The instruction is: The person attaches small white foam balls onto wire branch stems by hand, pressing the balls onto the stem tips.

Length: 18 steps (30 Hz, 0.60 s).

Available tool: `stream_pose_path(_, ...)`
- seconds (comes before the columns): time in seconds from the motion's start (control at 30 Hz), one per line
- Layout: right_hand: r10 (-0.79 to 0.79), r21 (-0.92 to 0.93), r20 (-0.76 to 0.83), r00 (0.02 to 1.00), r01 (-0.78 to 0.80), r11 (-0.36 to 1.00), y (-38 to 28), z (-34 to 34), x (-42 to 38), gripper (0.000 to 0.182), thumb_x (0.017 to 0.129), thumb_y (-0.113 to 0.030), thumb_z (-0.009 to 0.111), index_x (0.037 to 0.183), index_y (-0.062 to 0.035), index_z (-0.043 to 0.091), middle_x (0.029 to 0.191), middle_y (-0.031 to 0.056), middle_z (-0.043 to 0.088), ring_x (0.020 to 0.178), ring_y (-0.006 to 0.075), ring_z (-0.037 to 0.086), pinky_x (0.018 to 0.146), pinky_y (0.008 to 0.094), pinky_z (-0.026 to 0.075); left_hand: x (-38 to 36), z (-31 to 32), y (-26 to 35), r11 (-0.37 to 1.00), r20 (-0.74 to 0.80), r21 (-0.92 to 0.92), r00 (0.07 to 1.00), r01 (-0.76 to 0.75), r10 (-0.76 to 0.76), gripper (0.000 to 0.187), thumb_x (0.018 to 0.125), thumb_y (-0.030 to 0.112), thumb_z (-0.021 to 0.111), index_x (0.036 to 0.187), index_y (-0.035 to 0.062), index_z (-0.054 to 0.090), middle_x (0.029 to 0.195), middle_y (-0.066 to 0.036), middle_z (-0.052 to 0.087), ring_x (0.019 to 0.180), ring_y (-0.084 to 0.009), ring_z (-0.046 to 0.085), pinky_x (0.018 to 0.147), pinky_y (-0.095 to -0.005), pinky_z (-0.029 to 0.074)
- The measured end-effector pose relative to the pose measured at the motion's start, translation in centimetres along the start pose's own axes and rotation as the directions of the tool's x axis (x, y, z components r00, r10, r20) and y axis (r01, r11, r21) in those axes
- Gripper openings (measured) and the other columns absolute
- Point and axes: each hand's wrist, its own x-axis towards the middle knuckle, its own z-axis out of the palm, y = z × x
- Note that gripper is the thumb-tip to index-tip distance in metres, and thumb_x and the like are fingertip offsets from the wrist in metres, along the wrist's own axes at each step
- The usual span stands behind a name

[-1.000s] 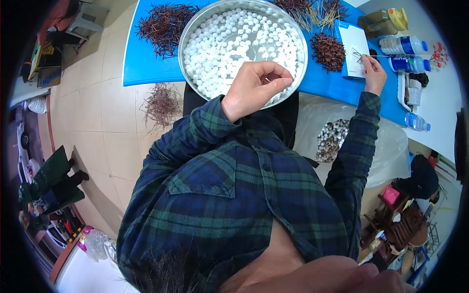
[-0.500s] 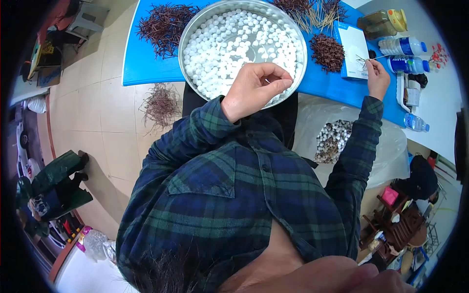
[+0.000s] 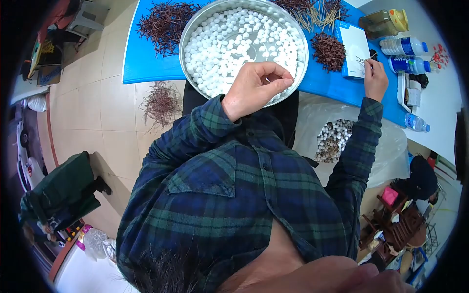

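My left hand (image 3: 254,88) is closed in a pinch over the near rim of a round metal pan (image 3: 182,58). A tiny pale tip shows by its fingers, too small to name. Many small white balls (image 3: 210,53) lie in the pan. To the right, my right hand (image 3: 376,83) is at the edge of a white box (image 3: 352,41), its fingers close together by thin twigs (image 3: 362,60) on the box. Whether a twig is between those fingers is hard to see. Left of the box sits a pile of short dark brown pieces (image 3: 328,52).
Dark twig bundles (image 3: 168,28) lie on the blue table (image 3: 139,66). Bottles (image 3: 409,64) and a yellow-lidded jar (image 3: 383,24) stand at right. A clear bag (image 3: 386,158) holds white-tipped pieces (image 3: 333,141). Loose twigs (image 3: 161,105) are on the floor; another person (image 3: 61,188) is at left.
My right hand has shifted slightly left and down at the box's edge. My left hand stays almost still. The person at the left has moved further into view.
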Motion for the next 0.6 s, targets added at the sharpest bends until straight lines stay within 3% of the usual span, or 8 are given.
stream_pose_path(0.1,-0.075,-0.021,0.003,0.997,0.075,0.997,0.0,-0.4,0.1,0.01,0.083,-0.013,0.062,0.091,-0.0074,0.063,0.087,0.0016,0.062,0.066,0.0178,0.054,0.062,0.0263,0.045,0.0,0.0,-0.2,1.0,0.0,-0.005,1.0,-0.001,0.001,0.011,0.082,0.005,0.066,0.089,-0.0038,0.066,0.075,-0.006,0.063,0.065,-0.009,0.057,0.061,-0.017,0.046)
stream_pose_path(0.6,-0.08,-0.152,0.036,0.996,0.085,0.985,-0.4,0.6,1.1,0.01,0.086,-0.017,0.058,0.093,-0.0104,0.06,0.091,0.0009,0.06,0.075,0.0214,0.057,0.067,0.0293,0.045,-0.1,0.1,-0.2,1.0,0.005,-0.02,1.0,-0.011,0.011,0.01,0.082,0.004,0.065,0.089,-0.0037,0.066,0.074,-0.006,0.063,0.063,-0.0085,0.056,0.06,-0.0162,0.046)
